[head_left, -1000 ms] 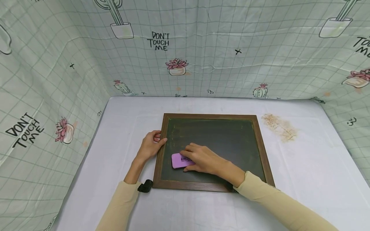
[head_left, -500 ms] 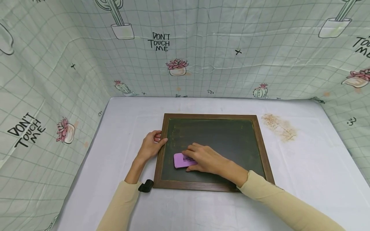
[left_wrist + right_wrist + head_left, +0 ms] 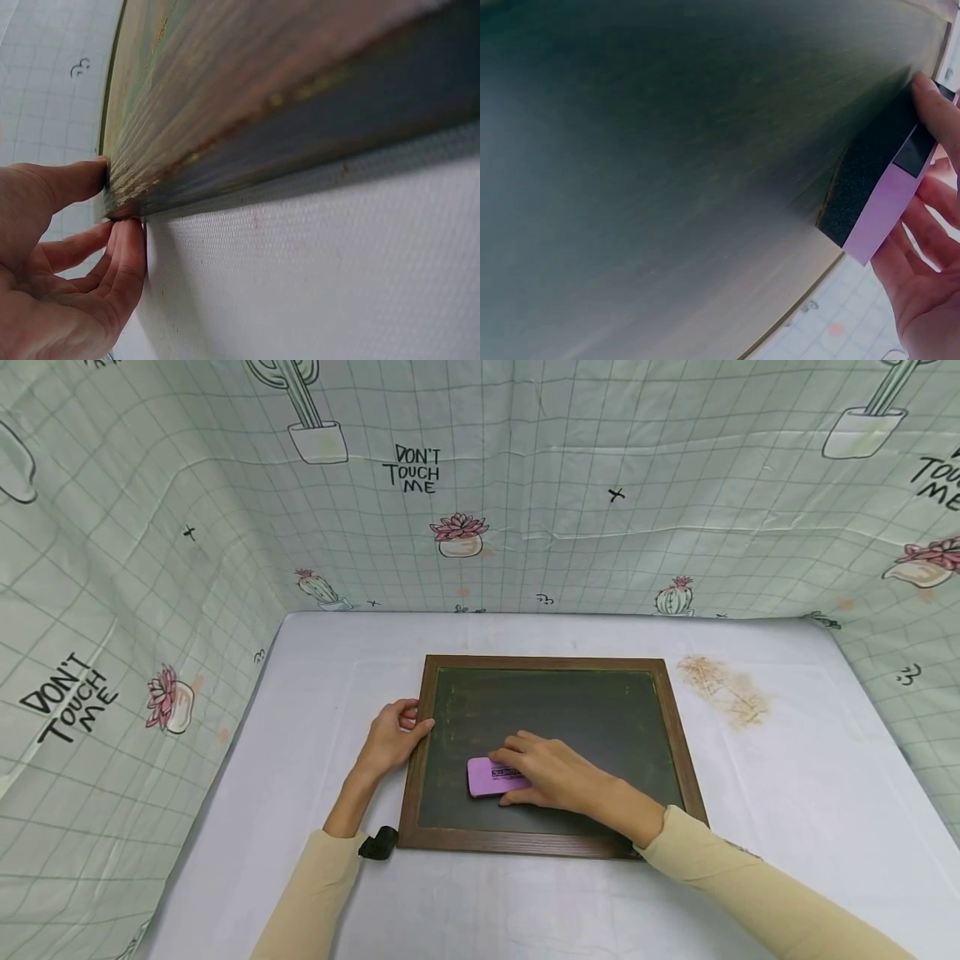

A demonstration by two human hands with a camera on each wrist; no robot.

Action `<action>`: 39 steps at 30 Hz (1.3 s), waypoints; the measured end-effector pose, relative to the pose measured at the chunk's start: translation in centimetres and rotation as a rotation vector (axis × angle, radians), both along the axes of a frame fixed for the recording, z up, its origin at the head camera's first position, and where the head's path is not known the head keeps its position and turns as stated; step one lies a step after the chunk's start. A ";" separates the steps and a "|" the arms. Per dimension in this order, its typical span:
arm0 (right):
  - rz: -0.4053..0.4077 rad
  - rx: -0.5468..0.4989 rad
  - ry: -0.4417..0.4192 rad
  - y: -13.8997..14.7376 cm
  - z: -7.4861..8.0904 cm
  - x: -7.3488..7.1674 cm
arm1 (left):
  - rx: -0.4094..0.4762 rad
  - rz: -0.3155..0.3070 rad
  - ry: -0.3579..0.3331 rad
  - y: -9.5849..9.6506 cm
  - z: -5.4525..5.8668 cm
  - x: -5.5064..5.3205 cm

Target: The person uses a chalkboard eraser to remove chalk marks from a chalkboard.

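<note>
A green chalkboard in a brown wooden frame lies on the white-covered table. My left hand pinches the left side of that frame; in the left wrist view the thumb is on top and the curled fingers are at the lower edge. My right hand grips a purple chalkboard eraser on the board's lower left half. In the right wrist view the eraser's dark felt faces the board surface, thumb on one side and fingers on the other. The palm hides the eraser's right end in the head view.
A brownish smudge marks the white tablecloth right of the board. A small black object sits at the left cuff, by the board's lower left corner. A printed grid curtain rises behind the table and along both sides.
My right hand has slid the eraser a short way to the right across the board. The left hand keeps its hold on the frame, and the board stays in place.
</note>
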State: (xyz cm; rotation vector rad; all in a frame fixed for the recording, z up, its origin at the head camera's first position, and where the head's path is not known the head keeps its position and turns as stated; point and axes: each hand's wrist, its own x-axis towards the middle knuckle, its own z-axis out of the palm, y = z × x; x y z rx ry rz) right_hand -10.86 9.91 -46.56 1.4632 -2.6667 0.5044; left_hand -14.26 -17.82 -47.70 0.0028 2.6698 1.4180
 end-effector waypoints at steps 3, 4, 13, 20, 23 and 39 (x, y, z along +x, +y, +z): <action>-0.006 0.005 -0.001 0.5 -0.1 0.0 | -0.001 -0.003 -0.002 0.0 0.1 0.0; -0.008 0.004 0.001 0.6 -0.1 0.0 | -0.003 -0.004 -0.004 0.0 0.1 0.0; -0.020 -0.014 0.012 2.1 0.0 0.1 | -0.002 -0.007 -0.006 0.1 0.1 -0.1; -0.041 -0.015 0.021 3.4 0.0 0.3 | -0.003 -0.010 0.000 0.0 0.0 -0.1; -0.047 -0.022 0.027 3.9 -0.1 0.4 | -0.005 -0.012 0.000 -0.1 0.0 0.0; -0.074 -0.037 0.015 7.1 -0.4 0.8 | -0.021 -0.010 0.005 -0.1 -0.2 0.0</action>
